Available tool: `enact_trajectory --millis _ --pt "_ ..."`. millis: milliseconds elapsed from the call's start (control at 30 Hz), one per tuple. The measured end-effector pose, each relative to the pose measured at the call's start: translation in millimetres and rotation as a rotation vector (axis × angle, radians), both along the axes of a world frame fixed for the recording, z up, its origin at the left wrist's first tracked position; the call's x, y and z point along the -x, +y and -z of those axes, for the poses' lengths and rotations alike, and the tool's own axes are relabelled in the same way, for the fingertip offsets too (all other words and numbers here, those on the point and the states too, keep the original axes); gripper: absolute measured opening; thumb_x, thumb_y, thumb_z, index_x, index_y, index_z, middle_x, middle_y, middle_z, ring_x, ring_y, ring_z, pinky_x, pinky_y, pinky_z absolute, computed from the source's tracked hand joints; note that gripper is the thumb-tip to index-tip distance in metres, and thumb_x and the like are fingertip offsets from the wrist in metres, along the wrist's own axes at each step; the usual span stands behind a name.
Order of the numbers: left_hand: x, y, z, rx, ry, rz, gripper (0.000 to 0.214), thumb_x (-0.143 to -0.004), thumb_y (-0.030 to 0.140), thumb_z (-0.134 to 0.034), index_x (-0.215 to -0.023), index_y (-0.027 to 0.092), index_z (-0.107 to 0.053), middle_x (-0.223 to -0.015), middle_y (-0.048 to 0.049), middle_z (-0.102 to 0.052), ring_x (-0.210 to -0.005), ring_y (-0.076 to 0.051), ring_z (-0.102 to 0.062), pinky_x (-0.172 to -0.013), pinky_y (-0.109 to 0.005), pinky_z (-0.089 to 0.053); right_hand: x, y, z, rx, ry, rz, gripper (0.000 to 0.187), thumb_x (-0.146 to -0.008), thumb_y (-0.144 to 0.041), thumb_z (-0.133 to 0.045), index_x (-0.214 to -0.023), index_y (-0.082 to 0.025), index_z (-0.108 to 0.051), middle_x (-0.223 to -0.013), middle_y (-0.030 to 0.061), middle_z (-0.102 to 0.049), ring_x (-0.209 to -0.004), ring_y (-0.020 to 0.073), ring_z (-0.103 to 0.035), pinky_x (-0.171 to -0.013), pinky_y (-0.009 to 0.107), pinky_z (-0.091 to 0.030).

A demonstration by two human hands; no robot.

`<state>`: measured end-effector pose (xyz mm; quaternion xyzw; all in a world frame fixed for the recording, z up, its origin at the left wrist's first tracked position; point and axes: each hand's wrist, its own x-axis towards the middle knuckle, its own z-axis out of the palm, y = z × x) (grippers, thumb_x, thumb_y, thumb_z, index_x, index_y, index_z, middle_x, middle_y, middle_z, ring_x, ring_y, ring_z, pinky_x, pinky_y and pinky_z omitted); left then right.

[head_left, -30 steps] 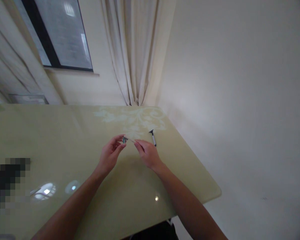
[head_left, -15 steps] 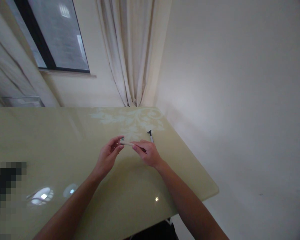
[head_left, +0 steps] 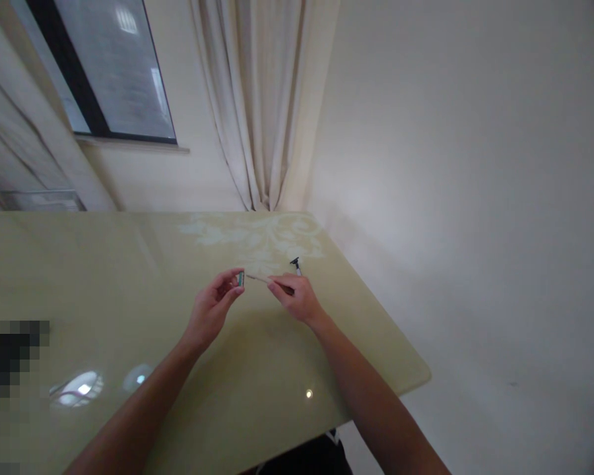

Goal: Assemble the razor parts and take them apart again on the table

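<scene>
Left hand (head_left: 214,300): centre of the frame, thumb and fingertips pinching a small teal piece (head_left: 240,280) by its ends.
Right hand (head_left: 297,298): closed round a slim pale stick (head_left: 261,280), its far tip pointing left, just beside the teal piece; I see no clear contact.
Teal piece: I'd judge it light, stiff and easily dropped, so I'd hold it by its ends.
Pale stick: light and rigid by my guess; I'd grip well behind the tip.
Razor (head_left: 296,263): just beyond the right hand, which partly hides it; I cannot tell whether they touch.
Bench (head_left: 257,389): its right edge slants down to a rounded corner at lower right, with the wall (head_left: 475,198) beyond; I have more sideways room towards the left of the frame.
</scene>
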<state>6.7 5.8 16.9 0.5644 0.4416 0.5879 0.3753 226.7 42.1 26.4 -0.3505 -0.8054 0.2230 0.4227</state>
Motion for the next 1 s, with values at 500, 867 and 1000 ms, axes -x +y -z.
enact_trajectory --millis 500,867,1000 --pt "1.6 3.1 3.3 -0.005 -0.011 0.018 0.041 -0.086 0.04 -0.072 -0.121 0.021 -0.068 -0.085 0.0005 -0.057 -0.079 -0.015 -0.057 -0.073 -0.027 -0.047 0.0 -1.1 0.8 0.051 -0.007 -0.08 0.044 -0.101 -0.051 -0.056 -0.104 -0.015 -0.082 -0.066 0.0015 -0.059 -0.059 0.0124 -0.049 -0.058 0.025 -0.036" --pt "2.7 2.1 0.1 -0.008 -0.002 0.008 0.041 -0.085 0.039 -0.073 -0.121 0.021 -0.068 -0.086 0.0007 -0.058 -0.08 -0.015 -0.058 -0.075 -0.027 -0.048 -0.2 0.1 1.8 0.102 -0.032 -0.09 0.046 -0.101 -0.054 -0.055 -0.098 -0.016 -0.082 -0.067 0.0013 -0.059 -0.06 0.0126 -0.049 -0.058 0.025 -0.035" --pt "4.3 4.3 3.1 -0.027 0.01 -0.004 0.039 -0.085 0.038 -0.074 -0.12 0.021 -0.068 -0.085 0.0011 -0.059 -0.08 -0.014 -0.058 -0.075 -0.027 -0.048 -1.7 2.6 2.5 0.083 -0.037 -0.017 0.049 -0.099 -0.056 -0.057 -0.093 -0.015 -0.082 -0.065 0.0013 -0.058 -0.059 0.0128 -0.048 -0.059 0.026 -0.033"
